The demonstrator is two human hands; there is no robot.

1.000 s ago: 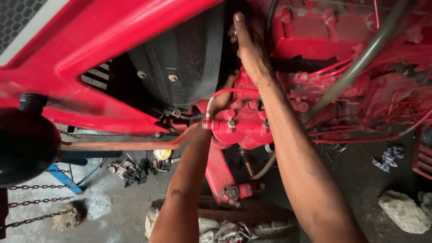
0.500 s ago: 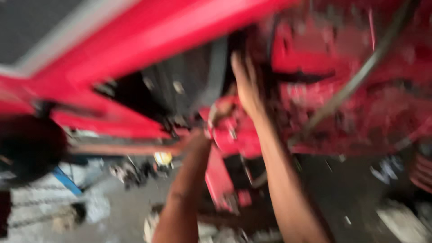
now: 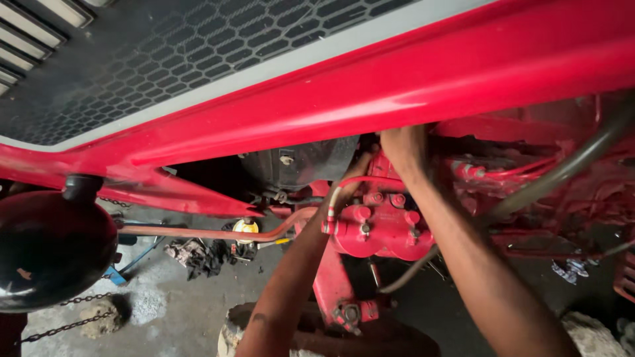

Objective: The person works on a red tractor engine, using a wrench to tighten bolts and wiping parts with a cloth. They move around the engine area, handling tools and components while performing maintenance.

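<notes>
Since the picture of 1 second ago the view has tilted up, so the red hood panel (image 3: 410,79) and the black mesh grille (image 3: 198,53) now fill the upper half, and both hands have gone further up behind the panel's lower edge.

The right hand (image 3: 402,149) reaches up beside the red pump housing (image 3: 380,228); only its back and wrist show, the fingers are hidden behind the hood panel, so I cannot tell how open it is or what it holds. The left hand (image 3: 360,168) comes up from below, just beside the thin red pipe (image 3: 370,180) that curves over the housing. Its fingers are also hidden in the dark gap, and its grip cannot be told.

The housing sits between the 2 forearms, under the black radiator block (image 3: 297,162). A grey hose (image 3: 562,175) runs slanted at the right. At the left hangs a round black headlamp (image 3: 49,248), with a chain (image 3: 66,324) below it over the concrete floor (image 3: 172,304).
</notes>
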